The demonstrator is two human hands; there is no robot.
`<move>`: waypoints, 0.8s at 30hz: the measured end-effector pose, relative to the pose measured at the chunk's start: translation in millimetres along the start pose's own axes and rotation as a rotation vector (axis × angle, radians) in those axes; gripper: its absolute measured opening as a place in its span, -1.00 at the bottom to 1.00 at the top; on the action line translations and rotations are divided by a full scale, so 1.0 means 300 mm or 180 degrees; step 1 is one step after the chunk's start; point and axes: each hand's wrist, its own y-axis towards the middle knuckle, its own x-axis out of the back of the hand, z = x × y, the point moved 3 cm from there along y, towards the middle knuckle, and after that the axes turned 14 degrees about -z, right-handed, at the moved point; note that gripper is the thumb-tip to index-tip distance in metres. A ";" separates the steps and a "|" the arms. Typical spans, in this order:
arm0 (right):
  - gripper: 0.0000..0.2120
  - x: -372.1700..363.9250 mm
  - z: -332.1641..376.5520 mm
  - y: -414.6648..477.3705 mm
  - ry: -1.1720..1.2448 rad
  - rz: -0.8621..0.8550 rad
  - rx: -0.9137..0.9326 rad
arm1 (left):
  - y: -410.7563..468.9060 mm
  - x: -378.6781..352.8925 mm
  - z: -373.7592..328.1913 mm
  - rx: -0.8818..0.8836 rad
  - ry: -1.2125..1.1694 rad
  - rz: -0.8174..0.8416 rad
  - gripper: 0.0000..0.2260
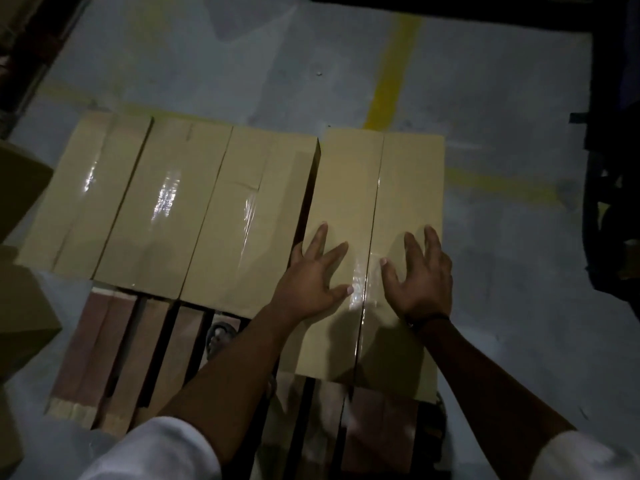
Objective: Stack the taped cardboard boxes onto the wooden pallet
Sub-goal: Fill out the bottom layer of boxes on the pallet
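Three long taped cardboard boxes point(166, 206) lie side by side across the far part of the wooden pallet point(114, 362). A fourth taped box point(398, 188) lies to their right, a narrow gap apart from them, with clear tape along its middle seam. My left hand point(313, 275) rests flat on the left half of that box, fingers spread. My right hand point(420, 271) lies flat on its right half, fingers spread too. Neither hand grips anything.
More cardboard boxes point(20, 299) stand at the left edge. Grey floor with yellow lines point(391, 74) lies beyond the pallet. A dark frame point(609, 188) stands at the right. The pallet's near slats are bare.
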 end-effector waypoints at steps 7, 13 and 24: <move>-0.39 -0.229 -0.013 0.048 -0.0076 -0.0326 0.0386 | 0.140 -0.108 0.182 -0.0096 0.0016 0.0094 -0.22; -0.42 -0.347 -0.027 0.079 -0.0106 -0.0470 0.0434 | 0.217 -0.163 0.259 -0.0227 0.0049 0.0204 -0.21; -0.36 -0.462 -0.071 0.150 -0.0206 0.0146 0.0338 | 0.301 -0.199 0.345 -0.0447 0.0111 0.0383 -0.24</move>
